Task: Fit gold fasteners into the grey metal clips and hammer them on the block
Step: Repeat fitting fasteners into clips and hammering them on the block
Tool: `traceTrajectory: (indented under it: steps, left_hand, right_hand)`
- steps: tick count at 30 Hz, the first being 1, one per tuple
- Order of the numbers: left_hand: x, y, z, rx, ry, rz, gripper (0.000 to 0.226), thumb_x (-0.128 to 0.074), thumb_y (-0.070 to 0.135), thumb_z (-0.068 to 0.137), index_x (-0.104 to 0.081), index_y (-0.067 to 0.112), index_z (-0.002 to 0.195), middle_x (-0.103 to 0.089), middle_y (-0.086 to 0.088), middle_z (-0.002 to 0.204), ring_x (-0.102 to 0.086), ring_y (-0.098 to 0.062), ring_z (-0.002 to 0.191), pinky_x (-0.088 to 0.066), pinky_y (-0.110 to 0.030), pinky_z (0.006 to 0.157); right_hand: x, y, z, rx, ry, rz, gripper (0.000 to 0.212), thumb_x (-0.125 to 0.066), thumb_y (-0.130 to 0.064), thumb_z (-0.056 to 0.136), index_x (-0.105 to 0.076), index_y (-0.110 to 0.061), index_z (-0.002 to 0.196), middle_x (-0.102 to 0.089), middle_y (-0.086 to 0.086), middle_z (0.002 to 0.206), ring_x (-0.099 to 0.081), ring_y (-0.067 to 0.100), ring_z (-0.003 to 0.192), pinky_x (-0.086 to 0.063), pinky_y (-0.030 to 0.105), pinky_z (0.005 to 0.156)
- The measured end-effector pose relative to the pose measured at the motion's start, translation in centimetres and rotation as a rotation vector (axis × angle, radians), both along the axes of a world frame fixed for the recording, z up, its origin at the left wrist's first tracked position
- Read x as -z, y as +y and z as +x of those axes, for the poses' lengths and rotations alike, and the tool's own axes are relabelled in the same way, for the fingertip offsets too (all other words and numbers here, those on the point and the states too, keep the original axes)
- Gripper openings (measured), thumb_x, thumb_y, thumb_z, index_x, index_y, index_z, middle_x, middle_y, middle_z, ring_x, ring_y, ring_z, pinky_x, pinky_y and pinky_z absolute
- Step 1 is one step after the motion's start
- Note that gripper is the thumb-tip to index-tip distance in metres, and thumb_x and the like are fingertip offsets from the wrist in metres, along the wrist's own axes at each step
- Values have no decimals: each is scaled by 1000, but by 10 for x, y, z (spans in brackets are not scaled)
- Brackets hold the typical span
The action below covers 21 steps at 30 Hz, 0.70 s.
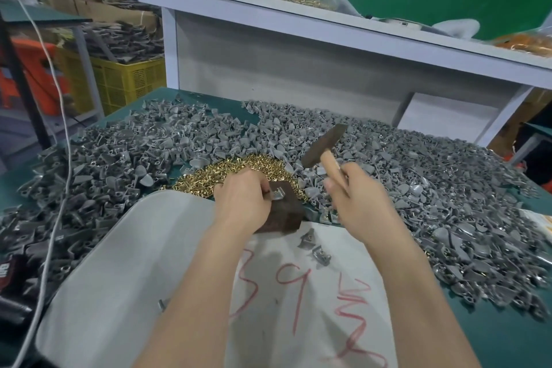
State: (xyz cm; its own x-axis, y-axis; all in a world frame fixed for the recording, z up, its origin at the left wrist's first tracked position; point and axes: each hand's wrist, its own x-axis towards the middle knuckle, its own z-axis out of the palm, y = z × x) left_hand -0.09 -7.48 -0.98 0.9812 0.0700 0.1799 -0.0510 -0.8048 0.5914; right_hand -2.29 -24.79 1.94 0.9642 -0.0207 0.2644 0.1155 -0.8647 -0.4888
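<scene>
Grey metal clip [277,194] pinched by left hand [242,203] on dark brown block [288,216]; right hand [355,203] grips raised wooden-handled hammer [324,145]; strike squarely, lightly.

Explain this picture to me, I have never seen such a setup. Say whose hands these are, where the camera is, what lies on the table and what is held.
No machine here: a person works bare-handed, and the single camera sits on their head, looking forward and down. The left hand pinches one grey metal clip on top of a dark brown block. The right hand grips a hammer with a wooden handle, its head raised. On the green table lie a broad heap of grey clips, a pile of small gold fasteners behind the block, and a white sack with red marks carrying two loose clips.
</scene>
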Motion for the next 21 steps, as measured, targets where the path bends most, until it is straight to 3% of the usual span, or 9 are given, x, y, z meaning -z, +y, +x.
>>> traceTrajectory:
  steps: [4,6,8,10,12,14,16,18,21]
  left_hand:
    - [2,1,0,11,-19,-36,9,-60,18,89,-68,20,88,-65,1,97,-57,-24,99,-45,-39,91]
    - [1,1,1,5,-19,-35,8,-61,18,88,-69,20,88,-66,-1,97,-58,-26,98,-46,-39,89]
    - [1,2,0,3,-18,-33,7,-62,19,87,-69,19,89,-66,-3,98,-58,-27,98,-47,-38,87]
    - [1,2,0,2,-20,-60,8,-62,18,87,-70,19,88,-67,-3,97,-59,-27,97,-48,-39,87]
    - [0,2,1,-2,-9,-73,8,-62,18,87,-70,18,87,-67,-3,97,-59,-26,97,-48,-39,88]
    - [1,1,2,-7,10,-69,8,-62,18,88,-70,18,86,-67,-3,97,-59,-26,97,-48,-38,88]
    - [1,1,2,-3,0,-73,8,-61,16,87,-69,18,86,-66,-5,96,-59,-27,96,-49,-39,87]
    - [2,1,1,8,-8,-68,9,-60,16,86,-69,18,86,-66,-6,97,-59,-29,97,-49,-40,86]
    - [3,1,2,6,-5,-67,9,-61,18,87,-70,18,88,-66,-5,98,-59,-28,97,-49,-40,87]
  right_hand:
    - [-6,12,-13,-72,-272,63,36,-37,-44,98,-55,-26,122,-56,-12,67,-54,1,56,-38,14,46]
    - [-2,21,-15,-123,-156,5,41,-32,-51,96,-56,-29,121,-57,-9,68,-53,2,56,-38,15,50]
    - [7,27,-16,-155,12,-91,35,-34,-46,98,-56,-29,120,-61,-2,78,-57,15,68,-43,28,62]
    - [6,28,-14,-134,-67,-29,36,-34,-47,98,-56,-31,123,-66,0,85,-59,17,74,-45,28,65]
    - [2,26,-15,-86,-286,105,41,-33,-50,96,-57,-30,123,-66,-3,76,-57,3,61,-40,12,53]
    - [-2,23,-14,-71,-367,184,43,-34,-51,96,-57,-28,125,-60,-11,66,-52,-2,51,-37,10,44]
    - [2,26,-15,-105,-172,83,45,-32,-57,94,-60,-31,117,-56,-16,66,-49,-1,47,-34,12,43]
    - [9,28,-16,-138,4,-29,42,-31,-56,94,-61,-31,108,-53,-14,64,-52,7,59,-39,21,53]
    - [7,26,-15,-64,-161,29,42,-30,-53,96,-56,-34,123,-64,-3,77,-60,18,69,-48,31,62]
